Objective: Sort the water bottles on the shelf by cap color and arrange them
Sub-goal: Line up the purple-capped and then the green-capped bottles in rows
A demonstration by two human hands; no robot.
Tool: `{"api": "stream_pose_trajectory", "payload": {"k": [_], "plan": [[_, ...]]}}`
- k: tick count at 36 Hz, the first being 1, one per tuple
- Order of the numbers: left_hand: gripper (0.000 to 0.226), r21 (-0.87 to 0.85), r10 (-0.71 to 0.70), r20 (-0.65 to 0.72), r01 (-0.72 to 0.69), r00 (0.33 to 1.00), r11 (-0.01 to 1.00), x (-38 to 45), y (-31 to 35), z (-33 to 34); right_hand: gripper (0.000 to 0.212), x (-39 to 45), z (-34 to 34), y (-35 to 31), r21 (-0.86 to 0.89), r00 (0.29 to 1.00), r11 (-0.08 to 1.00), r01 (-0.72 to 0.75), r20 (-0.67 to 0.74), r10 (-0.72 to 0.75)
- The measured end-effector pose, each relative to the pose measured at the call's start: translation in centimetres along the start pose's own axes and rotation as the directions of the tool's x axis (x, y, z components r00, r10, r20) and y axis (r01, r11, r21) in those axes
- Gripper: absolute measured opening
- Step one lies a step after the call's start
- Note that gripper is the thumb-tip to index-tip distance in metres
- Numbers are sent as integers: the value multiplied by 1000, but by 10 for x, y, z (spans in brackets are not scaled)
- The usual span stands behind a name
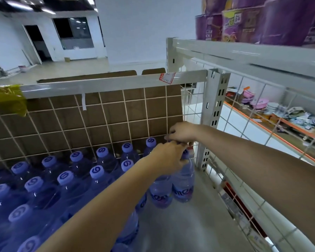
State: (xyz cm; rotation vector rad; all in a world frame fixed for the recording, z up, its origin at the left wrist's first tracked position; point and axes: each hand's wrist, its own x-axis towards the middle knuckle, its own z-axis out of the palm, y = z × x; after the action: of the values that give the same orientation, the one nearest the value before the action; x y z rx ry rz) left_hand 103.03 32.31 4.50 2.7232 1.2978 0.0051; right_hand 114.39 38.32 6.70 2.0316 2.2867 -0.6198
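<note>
At the far right end of the bottle rows, two water bottles [173, 188] stand side by side on the grey shelf [189, 224], touching each other, their printed labels facing the camera. The left hand [168, 159] reaches in from the lower left and closes over their necks, its fingers curled round the tops so that the caps are hidden. Just behind it, the right hand [180, 132] comes in from the right with its fingers bent down onto something small at the back corner; what it pinches is hidden by the left hand, so whether it is grasping or only touching cannot be told.

To the left of the two bottles, the other bottles [65, 179] fill the shelf in close rows, upright, each with a pale blue cap [97, 172] bearing a dark swirl mark. The back row stands against a white wire grid [102, 117], behind which a brown cardboard sheet [135, 113] covers most of the mesh. A grey rail [98, 84] runs along the top of the grid, with a piece of yellow tape [7, 99] stuck at its left end and a red and white price tag [167, 77] near its right end.

At the right corner a perforated metal upright [215, 110] rises beside the hands. Above, an upper shelf carries purple tubs [262, 20]. Through the wire side panel a lower orange-edged shelf [273, 135] holds pink bowls [258, 103] and white dishes, blurred.
</note>
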Motion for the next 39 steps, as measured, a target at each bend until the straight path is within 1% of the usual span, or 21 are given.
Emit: {"api": "stream_pose_trajectory", "payload": {"k": [3, 4, 6, 8, 9, 12, 15, 19, 22, 25, 28, 32, 34, 36, 39], "plan": [[53, -90, -3, -32, 0, 999, 996, -8, -7, -6, 46, -2, 0, -2, -12, 1000, 1000, -13, -7, 13], [50, -129, -5, -63, -4, 998, 992, -12, -10, -8, 45, -4, 0, -3, -25, 1000, 1000, -19, -13, 19], [37, -183, -15, -154, -13, 988, 983, -21, -16, -13, 42, -8, -1, -4, -115, 998, 993, -33, -50, 28], [29, -162, -40, -220, 4, 975, 987, -33, -24, -22, 40, -13, -1, -5, -203, 991, 978, -51, -130, 25], [29, -148, -52, -232, 18, 971, 989, -38, -28, -26, 36, -15, -1, -6, -214, 985, 975, -52, -174, 14], [28, -135, -79, -237, 48, 968, 990, -60, -42, -39, 23, -23, 1, -11, -204, 943, 979, -20, -328, -49], [26, -137, -101, -251, 68, 963, 988, -85, -55, -46, 27, -37, 3, -24, -173, 903, 984, 31, -417, -102], [26, -169, -155, -185, 123, 970, 978, -116, -73, -47, 20, -56, 14, -45, -73, 903, 990, 119, -406, -138], [27, -128, -173, -115, 158, 978, 979, -136, -83, -42, 18, -71, 25, -65, -65, 915, 986, 154, -367, -167], [31, -73, -159, -62, 154, 985, 985, -157, -88, -39, 16, -82, 40, -83, -53, 935, 983, 175, -302, -183], [37, -50, -138, 8, 138, 990, 989, -176, -89, -35, 26, -91, 57, -98, -52, 947, 983, 174, -267, -182], [46, -50, -116, 24, 117, 993, 992, -195, -89, -30, 47, -109, 78, -119, 34, 950, 977, 209, -243, -194], [49, -53, -118, 49, 121, 992, 991, -204, -88, -27, 52, -117, 86, -129, 46, 954, 977, 211, -227, -195], [49, -43, -115, 117, 121, 986, 992, -212, -86, -25, 50, -122, 93, -136, 40, 960, 978, 205, -202, -193], [46, 0, -95, 235, 98, 967, 995, -222, -83, -19, 37, -127, 105, -140, 33, 969, 980, 194, -160, -187]]}}
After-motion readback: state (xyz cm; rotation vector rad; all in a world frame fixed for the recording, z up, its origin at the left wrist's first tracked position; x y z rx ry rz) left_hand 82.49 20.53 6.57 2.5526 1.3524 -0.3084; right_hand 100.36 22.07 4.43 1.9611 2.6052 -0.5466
